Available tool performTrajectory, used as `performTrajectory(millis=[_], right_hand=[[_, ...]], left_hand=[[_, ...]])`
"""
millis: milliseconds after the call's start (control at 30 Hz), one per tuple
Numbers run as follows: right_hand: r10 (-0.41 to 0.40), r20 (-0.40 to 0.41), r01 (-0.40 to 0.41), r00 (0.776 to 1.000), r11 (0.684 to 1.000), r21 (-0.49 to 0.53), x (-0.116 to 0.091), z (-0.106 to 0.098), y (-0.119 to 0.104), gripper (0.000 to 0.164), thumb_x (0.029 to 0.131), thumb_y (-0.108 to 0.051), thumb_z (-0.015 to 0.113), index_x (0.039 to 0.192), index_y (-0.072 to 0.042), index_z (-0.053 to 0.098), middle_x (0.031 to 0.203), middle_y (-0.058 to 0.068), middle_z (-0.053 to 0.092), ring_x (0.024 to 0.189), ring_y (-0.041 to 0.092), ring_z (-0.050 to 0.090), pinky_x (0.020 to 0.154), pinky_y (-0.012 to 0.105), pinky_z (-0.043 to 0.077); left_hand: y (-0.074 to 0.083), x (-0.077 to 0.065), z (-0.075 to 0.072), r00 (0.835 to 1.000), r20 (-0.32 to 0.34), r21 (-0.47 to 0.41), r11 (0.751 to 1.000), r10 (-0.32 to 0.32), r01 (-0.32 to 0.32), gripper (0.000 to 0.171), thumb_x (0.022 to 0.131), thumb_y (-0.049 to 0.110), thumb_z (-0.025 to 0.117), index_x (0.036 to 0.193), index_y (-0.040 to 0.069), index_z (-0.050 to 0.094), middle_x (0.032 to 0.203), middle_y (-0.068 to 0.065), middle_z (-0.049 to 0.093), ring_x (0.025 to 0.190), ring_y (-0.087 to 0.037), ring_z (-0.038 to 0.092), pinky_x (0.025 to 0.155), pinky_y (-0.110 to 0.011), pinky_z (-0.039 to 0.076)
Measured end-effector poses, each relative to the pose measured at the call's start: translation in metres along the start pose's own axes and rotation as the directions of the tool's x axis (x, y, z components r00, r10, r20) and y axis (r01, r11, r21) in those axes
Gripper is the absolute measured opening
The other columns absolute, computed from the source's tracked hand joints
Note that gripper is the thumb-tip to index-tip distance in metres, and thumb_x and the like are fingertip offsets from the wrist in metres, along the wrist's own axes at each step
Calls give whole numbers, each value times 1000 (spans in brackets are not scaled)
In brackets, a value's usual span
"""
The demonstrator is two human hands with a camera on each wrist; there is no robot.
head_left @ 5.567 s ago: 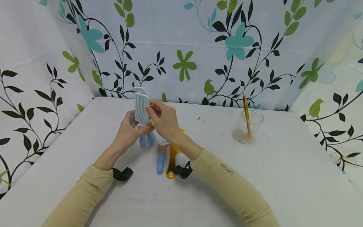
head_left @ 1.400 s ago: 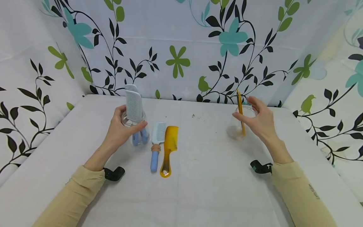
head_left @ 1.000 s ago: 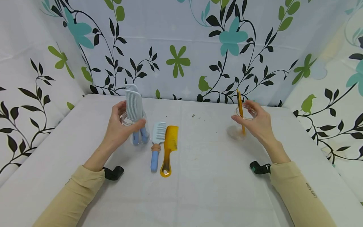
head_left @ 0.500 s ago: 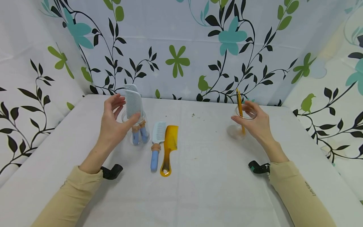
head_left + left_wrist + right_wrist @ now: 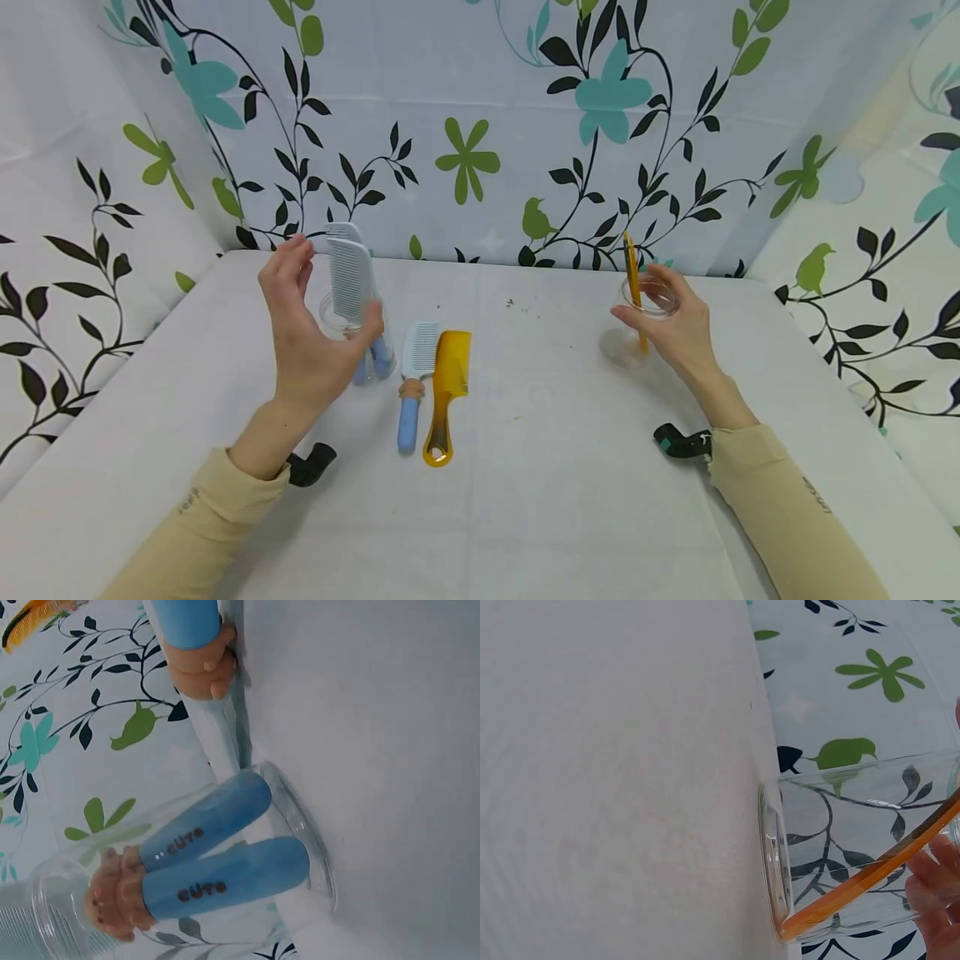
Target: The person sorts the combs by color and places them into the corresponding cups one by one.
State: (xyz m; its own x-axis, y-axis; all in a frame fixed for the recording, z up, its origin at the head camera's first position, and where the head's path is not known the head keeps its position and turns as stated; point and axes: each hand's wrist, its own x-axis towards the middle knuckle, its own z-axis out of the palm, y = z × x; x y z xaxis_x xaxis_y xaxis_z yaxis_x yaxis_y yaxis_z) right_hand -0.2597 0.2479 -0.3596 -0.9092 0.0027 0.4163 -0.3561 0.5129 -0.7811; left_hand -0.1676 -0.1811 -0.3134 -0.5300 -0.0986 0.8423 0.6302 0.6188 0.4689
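Observation:
My left hand (image 5: 315,342), fingers spread and lifted, is beside the left clear jar (image 5: 327,315); whether the thumb touches it I cannot tell. Two pale blue combs (image 5: 351,279) stand in that jar, teeth up, their blue handles marked CUTE (image 5: 225,881) in the left wrist view. My right hand (image 5: 675,325) grips the rim of the right clear jar (image 5: 855,791), thumb in front and fingers behind. An amber comb (image 5: 862,881) leans inside, seen edge-on. Between the jars lie a pale blue comb (image 5: 409,417) and a yellow comb (image 5: 452,362), side by side.
The white-covered table (image 5: 555,500) runs back to a patterned curtain (image 5: 420,67), with more patterned cloth at both sides. Small dark specks (image 5: 517,307) lie near its back edge. A black wrist camera sits at each sleeve.
Earlier both hands were at the left jar with a comb. My right hand then went to the right jar and took hold of its rim; lately my left hand has loosened off the left jar.

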Motion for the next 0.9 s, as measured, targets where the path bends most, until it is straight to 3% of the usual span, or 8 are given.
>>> performTrajectory(millis=[133, 267, 367, 467, 567, 667, 800, 900], right_hand=[[13, -1, -13, 1000, 1000, 16, 0, 2, 1, 79, 79, -26, 86, 146, -15, 46, 132, 6, 62, 127, 22, 56, 112, 40, 43], [10, 1, -10, 1000, 1000, 11, 0, 3, 2, 79, 79, -26, 86, 147, -15, 46, 133, 6, 61, 127, 22, 56, 112, 41, 43], [-2, -10, 2, 1000, 1000, 1, 0, 3, 2, 79, 79, -25, 86, 146, -14, 47, 132, 7, 62, 126, 23, 56, 112, 42, 43], [-7, -18, 7, 1000, 1000, 5, 1, 3, 2, 78, 79, -22, 87, 146, -13, 47, 132, 7, 62, 125, 23, 57, 111, 42, 44], [-10, -11, 10, 1000, 1000, 24, 2, 3, 2, 78, 79, -20, 87, 145, -12, 47, 131, 7, 62, 125, 23, 57, 112, 41, 43], [-21, -9, 22, 1000, 999, 30, 2, 4, 3, 78, 78, -19, 87, 145, -10, 47, 131, 9, 62, 125, 23, 57, 112, 42, 43], [-34, -23, 34, 999, 999, 20, 1, 3, 4, 77, 78, -17, 87, 144, -10, 49, 130, 9, 63, 124, 24, 58, 111, 44, 44], [-33, -26, 34, 999, 999, 5, 1, 3, 4, 77, 78, -19, 87, 145, -11, 48, 131, 8, 63, 124, 23, 58, 110, 44, 44]], left_hand=[[13, -7, 11, 991, 30, -11, 991, 133, -133, 63, 80, 7, 72, 135, -5, 46, 141, -23, 43, 133, -34, 42, 116, -36, 37], [24, -18, 24, 968, 138, -25, 978, 210, -209, 52, 77, 2, 77, 125, -4, 57, 128, -22, 54, 119, -37, 50, 105, -32, 44], [31, -24, 34, 949, 274, -1, 987, 154, -160, 49, 77, 2, 80, 121, -2, 60, 120, -18, 59, 111, -33, 55, 98, -36, 49], [34, -29, 41, 913, 407, 77, 996, 11, -46, 44, 79, 6, 81, 118, 0, 62, 114, -13, 61, 105, -29, 58, 93, -40, 52], [35, -31, 46, 854, 502, 172, 984, -135, 54, 38, 81, 11, 80, 114, 2, 63, 110, -11, 63, 102, -28, 60, 89, -41, 55], [36, -31, 51, 777, 582, 260, 960, -240, 102, 32, 84, 15, 78, 110, 2, 64, 106, -11, 65, 98, -28, 59, 86, -39, 55], [38, -30, 59, 649, 684, 353, 930, -333, 105, 26, 85, 16, 77, 102, 0, 64, 95, -10, 64, 88, -25, 57, 76, -36, 52], [40, -29, 67, 572, 729, 418, 906, -376, 64, 24, 86, 17, 77, 95, 0, 64, 87, -8, 62, 78, -23, 56, 66, -32, 51]])
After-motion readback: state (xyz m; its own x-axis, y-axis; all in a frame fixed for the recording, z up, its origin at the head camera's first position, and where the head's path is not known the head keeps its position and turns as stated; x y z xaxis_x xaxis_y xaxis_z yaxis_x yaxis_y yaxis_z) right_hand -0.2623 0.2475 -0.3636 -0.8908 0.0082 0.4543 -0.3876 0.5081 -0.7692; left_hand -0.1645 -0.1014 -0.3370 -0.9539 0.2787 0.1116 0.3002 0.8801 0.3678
